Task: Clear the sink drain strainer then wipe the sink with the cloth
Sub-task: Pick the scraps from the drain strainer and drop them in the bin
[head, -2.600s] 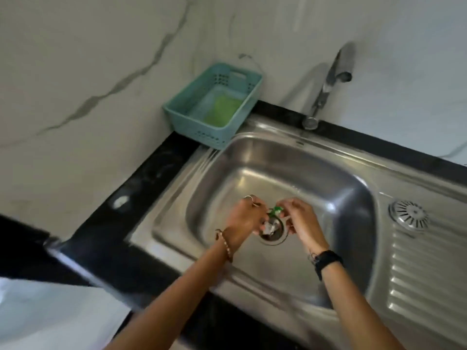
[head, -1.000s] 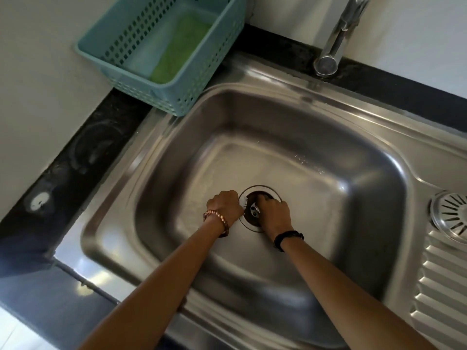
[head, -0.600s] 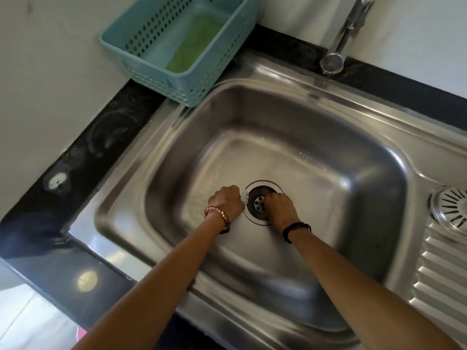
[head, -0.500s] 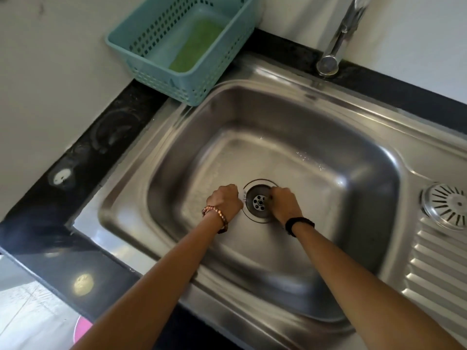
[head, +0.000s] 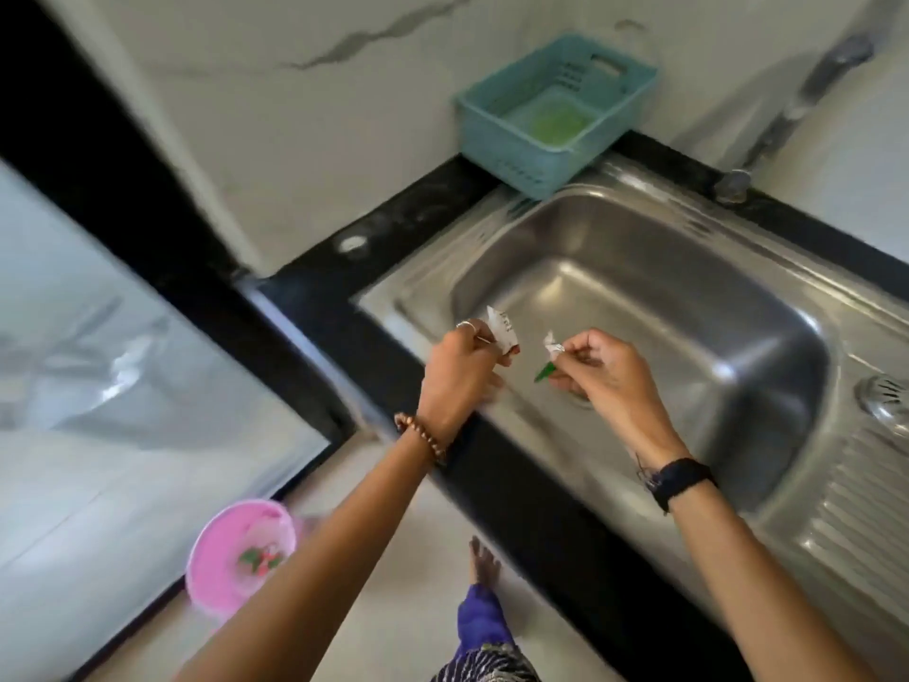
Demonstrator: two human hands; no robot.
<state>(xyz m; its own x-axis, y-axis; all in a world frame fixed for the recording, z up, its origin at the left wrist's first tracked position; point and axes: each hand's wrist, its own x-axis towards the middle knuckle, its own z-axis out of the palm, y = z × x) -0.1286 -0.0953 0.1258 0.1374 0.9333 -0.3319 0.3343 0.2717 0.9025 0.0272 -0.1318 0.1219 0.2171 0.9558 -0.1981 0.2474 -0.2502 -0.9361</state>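
My left hand (head: 460, 366) is raised above the front left edge of the steel sink (head: 654, 297), pinching a white scrap of paper (head: 501, 327). My right hand (head: 602, 371) hovers over the basin, pinching a small white scrap (head: 553, 346) and a green bit (head: 545, 371). Its fingers hide most of the drain (head: 580, 398). The green cloth (head: 558, 123) lies in the teal basket (head: 556, 160) at the back left corner.
The tap (head: 787, 115) stands behind the basin. The ribbed drainboard (head: 856, 509) with a round strainer cap (head: 888, 401) lies to the right. On the floor to the left stands a pink bin (head: 236, 553) holding scraps. My foot (head: 484, 563) is below the black counter edge (head: 516, 484).
Both hands have lifted off the drain, each now holding scraps, and moved left toward the sink's front edge. The view has swung left and down, showing the floor and pink bin.
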